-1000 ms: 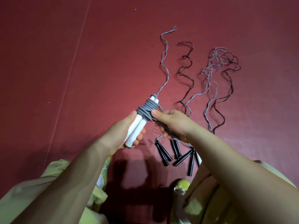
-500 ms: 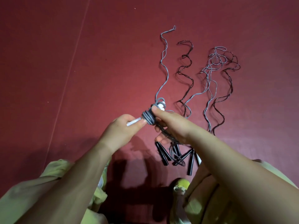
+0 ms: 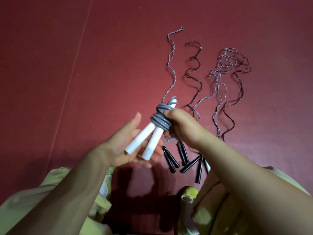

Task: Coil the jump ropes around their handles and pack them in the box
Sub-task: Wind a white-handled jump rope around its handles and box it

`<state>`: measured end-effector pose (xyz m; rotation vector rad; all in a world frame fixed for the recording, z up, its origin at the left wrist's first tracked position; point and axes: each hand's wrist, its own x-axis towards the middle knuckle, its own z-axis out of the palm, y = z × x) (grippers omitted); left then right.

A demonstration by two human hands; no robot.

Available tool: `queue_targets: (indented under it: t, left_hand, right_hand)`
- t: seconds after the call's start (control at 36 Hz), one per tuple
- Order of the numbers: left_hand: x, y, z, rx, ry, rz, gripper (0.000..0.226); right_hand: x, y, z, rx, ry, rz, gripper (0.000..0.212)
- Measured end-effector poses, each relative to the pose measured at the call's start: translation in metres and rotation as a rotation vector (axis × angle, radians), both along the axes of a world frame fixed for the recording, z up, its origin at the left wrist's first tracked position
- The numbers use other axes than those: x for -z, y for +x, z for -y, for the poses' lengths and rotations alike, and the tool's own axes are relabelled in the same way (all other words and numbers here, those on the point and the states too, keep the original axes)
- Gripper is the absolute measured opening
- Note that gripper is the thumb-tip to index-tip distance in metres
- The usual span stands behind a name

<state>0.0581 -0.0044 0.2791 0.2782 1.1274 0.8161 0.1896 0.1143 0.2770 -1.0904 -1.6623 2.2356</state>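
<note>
Left of centre, the left hand (image 3: 130, 146) is being held palm-up with fingers nearly straight and spread; nothing is being gripped, and the pair of white handles (image 3: 145, 143) is merely being cradled on the palm and fingers.

At centre, the grey rope coil (image 3: 160, 120) is being kept wound around the narrow upper part of the handles, with several turns lying side by side and one loose loop near the tips. The cord is judged light, springy and smooth-jacketed, so turns are likely to be slipping or unwinding unless pinched. The handles are judged rigid, light and tapered, so the best hold is judged to be across the coil itself.

Just right of centre, the right hand (image 3: 179, 124) is being kept curled, with thumb and fingers pinching the coil against the handles. The free tail (image 3: 171, 65) is running up toward the upper middle of the frame over the red floor (image 3: 67, 65).

Lower centre-right, black handles (image 3: 183, 156) are lying grouped, their wavy ropes (image 3: 223, 78) trailing to the upper right. No box is being seen.
</note>
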Motion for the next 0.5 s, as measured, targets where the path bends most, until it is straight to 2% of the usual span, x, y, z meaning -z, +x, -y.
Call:
queue_targets:
  t: [0.08, 0.17, 0.36, 0.5]
  left_hand:
    - [-0.0003, 0.0009, 0.0021, -0.014, 0.017, 0.169, 0.095]
    - [0.0004, 0.0009, 0.0023, 0.006, 0.038, 0.194, 0.092]
    - [0.0004, 0.0034, -0.0013, -0.009, 0.027, 0.092, 0.065]
    - [0.0047, 0.0043, -0.0031, 0.036, -0.012, -0.039, 0.064]
  right_hand:
    - [-0.0003, 0.0004, -0.0003, 0.016, -0.084, -0.05, 0.026]
    - [-0.0007, -0.0003, -0.0009, -0.017, -0.076, -0.039, 0.029]
    - [-0.0007, 0.0016, -0.0025, -0.092, -0.096, 0.057, 0.038]
    - [-0.0017, 0.0051, -0.0021, -0.093, -0.115, 0.13, 0.03]
